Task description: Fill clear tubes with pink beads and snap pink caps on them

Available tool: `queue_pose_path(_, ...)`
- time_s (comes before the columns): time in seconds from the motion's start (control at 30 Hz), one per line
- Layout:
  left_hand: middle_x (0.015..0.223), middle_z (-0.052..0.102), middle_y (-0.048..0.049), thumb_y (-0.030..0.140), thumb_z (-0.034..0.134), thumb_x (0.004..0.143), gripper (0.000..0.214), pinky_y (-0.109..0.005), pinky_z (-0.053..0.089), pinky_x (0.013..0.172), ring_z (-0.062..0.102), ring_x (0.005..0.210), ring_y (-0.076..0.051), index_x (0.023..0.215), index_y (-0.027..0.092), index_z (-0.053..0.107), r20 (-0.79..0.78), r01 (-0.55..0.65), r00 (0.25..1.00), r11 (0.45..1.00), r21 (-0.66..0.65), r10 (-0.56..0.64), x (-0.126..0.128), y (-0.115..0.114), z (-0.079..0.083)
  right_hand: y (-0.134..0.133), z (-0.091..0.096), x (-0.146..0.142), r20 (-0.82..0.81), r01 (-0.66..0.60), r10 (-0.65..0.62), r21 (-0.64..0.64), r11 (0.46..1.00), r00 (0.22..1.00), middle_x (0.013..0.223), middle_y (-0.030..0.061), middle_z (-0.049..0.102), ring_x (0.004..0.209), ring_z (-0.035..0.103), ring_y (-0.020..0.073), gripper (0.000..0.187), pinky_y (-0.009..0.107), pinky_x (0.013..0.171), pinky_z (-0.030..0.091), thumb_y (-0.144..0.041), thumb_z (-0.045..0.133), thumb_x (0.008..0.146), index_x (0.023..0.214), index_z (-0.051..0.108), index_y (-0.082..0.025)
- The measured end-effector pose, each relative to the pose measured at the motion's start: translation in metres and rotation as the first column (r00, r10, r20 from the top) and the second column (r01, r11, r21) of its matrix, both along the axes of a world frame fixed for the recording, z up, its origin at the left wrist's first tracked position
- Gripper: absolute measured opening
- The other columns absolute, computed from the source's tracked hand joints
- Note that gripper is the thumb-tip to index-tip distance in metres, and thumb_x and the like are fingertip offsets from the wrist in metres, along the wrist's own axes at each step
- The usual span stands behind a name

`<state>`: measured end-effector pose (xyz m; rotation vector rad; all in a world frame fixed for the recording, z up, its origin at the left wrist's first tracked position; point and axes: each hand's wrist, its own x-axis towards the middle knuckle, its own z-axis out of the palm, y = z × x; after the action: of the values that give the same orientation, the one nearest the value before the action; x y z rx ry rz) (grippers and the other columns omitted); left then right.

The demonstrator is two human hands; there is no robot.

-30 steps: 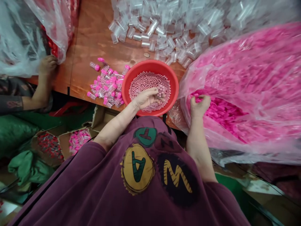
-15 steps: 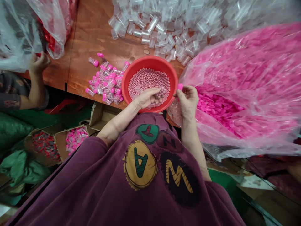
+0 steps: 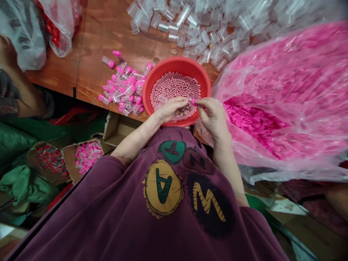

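Glossy red plastic forms a round, flared bowl (image 3: 148, 85) on the brown wooden tabletop (image 3: 100, 29), holding a grainy bed of small dusty-pink beads (image 3: 176, 85). Above it, the left hand (image 3: 174, 110) has its fingers curled round a knobbly, pale pink, bead-like cluster (image 3: 187, 106); whether a clear tube encloses it I cannot tell. The right hand (image 3: 213, 114) has its fingers pinched on a small hot-pink plastic cap (image 3: 193, 102) at the cluster's upper end, over the bowl. Left of the bowl lies a loose heap of clear, pink-capped, bead-filled cylinders (image 3: 125, 88); beyond it spread transparent plastic tubes (image 3: 190, 36); to the right, a crinkled translucent bag (image 3: 307, 65) bulges with smooth pink pieces (image 3: 252, 119)
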<state>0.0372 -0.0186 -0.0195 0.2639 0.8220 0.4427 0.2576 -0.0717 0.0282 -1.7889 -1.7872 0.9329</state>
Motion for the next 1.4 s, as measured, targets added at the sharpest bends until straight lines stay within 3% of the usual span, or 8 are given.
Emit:
queue_pose_path(0.17, 0.107, 0.087, -0.0077, 0.029, 0.078, 0.117, 0.013, -0.038, 0.068, 0.094, 0.080, 0.090, -0.019, 0.116, 0.019, 0.086, -0.037, -0.023, 0.999, 1.000, -0.020, 0.022, -0.003, -0.004, -0.007, 0.000, -0.006, 0.001, 0.213, 0.010, -0.015, 0.028, 1.000, 0.977, 0.139, 0.0118, 0.087, 0.129, 0.074, 0.0370, 0.027, 0.067, 0.124, 0.053, -0.027, 0.069, 0.113, 0.133, 0.086, -0.031)
queue_pose_path(0.27, 0.111, 0.089, -0.0082, 0.027, 0.078, 0.116, 0.011, -0.034, 0.068, 0.090, 0.082, 0.090, -0.017, 0.118, 0.019, 0.086, -0.048, -0.035, 0.998, 0.998, -0.045, 0.033, -0.004, -0.005, -0.009, -0.003, -0.015, -0.010, 0.041, 0.179, -0.182, 0.076, 0.981, 0.982, 0.134, 0.0106, 0.087, 0.123, 0.079, 0.0334, 0.030, 0.061, 0.117, 0.062, -0.041, 0.067, 0.117, 0.138, 0.085, -0.030)
queue_pose_path(0.37, 0.115, 0.090, -0.0072, 0.025, 0.083, 0.113, 0.010, -0.029, 0.065, 0.086, 0.082, 0.088, -0.014, 0.120, 0.020, 0.087, -0.019, -0.056, 0.998, 0.997, -0.050, 0.056, -0.004, -0.007, -0.007, -0.005, -0.021, -0.024, -0.176, 0.314, -0.308, 0.007, 0.949, 0.935, 0.130, 0.0079, 0.089, 0.116, 0.082, 0.0294, 0.044, 0.054, 0.109, 0.069, -0.067, 0.070, 0.117, 0.138, 0.084, -0.031)
queue_pose_path(0.5, 0.109, 0.089, -0.0049, 0.024, 0.088, 0.109, 0.008, -0.029, 0.065, 0.093, 0.080, 0.089, -0.013, 0.116, 0.020, 0.087, 0.019, -0.081, 0.996, 0.996, -0.045, 0.082, -0.004, -0.010, -0.004, -0.007, -0.027, -0.037, -0.240, 0.321, -0.319, -0.033, 0.946, 0.917, 0.123, 0.0068, 0.089, 0.111, 0.083, 0.0274, 0.054, 0.051, 0.106, 0.071, -0.080, 0.073, 0.112, 0.130, 0.087, -0.031)
queue_pose_path(0.9, 0.094, 0.080, -0.0018, 0.027, 0.086, 0.113, 0.013, -0.027, 0.057, 0.081, 0.071, 0.078, -0.011, 0.104, 0.018, 0.082, 0.014, -0.120, 0.993, 0.991, -0.061, 0.121, -0.001, -0.021, 0.005, -0.014, -0.025, -0.046, -0.150, 0.252, -0.236, 0.105, 0.962, 0.960, 0.118, 0.0090, 0.085, 0.115, 0.082, 0.0294, 0.041, 0.054, 0.111, 0.069, -0.064, 0.065, 0.119, 0.122, 0.088, -0.031)
queue_pose_path(1.07, 0.093, 0.078, -0.0010, 0.024, 0.079, 0.117, 0.010, -0.028, 0.058, 0.083, 0.072, 0.079, -0.011, 0.109, 0.018, 0.082, -0.056, -0.172, 0.984, 0.985, -0.028, 0.171, 0.006, -0.029, 0.009, -0.019, -0.030, -0.052, -0.123, 0.342, -0.334, 0.047, 0.939, 0.934, 0.108, 0.0079, 0.082, 0.104, 0.080, 0.0264, 0.045, 0.049, 0.103, 0.071, -0.066, 0.065, 0.118, 0.122, 0.088, -0.028)
queue_pose_path(1.3, 0.095, 0.078, 0.0010, 0.022, 0.082, 0.114, 0.009, -0.026, 0.065, 0.090, 0.077, 0.082, -0.010, 0.123, 0.020, 0.082, -0.192, -0.205, 0.957, 0.976, 0.075, 0.216, 0.009, -0.036, 0.014, -0.025, -0.045, -0.061, -0.278, 0.450, -0.457, -0.093, 0.888, 0.845, 0.110, 0.0066, 0.083, 0.104, 0.082, 0.0257, 0.048, 0.049, 0.104, 0.073, -0.070, 0.071, 0.112, 0.125, 0.088, -0.027)
queue_pose_path(1.4, 0.095, 0.078, 0.0021, 0.022, 0.083, 0.114, 0.012, -0.023, 0.063, 0.085, 0.074, 0.078, -0.007, 0.126, 0.021, 0.082, -0.226, -0.214, 0.947, 0.973, 0.086, 0.229, 0.008, -0.036, 0.017, -0.028, -0.042, -0.065, -0.251, 0.428, -0.423, -0.036, 0.903, 0.871, 0.113, 0.0084, 0.083, 0.111, 0.082, 0.0278, 0.043, 0.052, 0.109, 0.072, -0.065, 0.067, 0.116, 0.126, 0.087, -0.028)
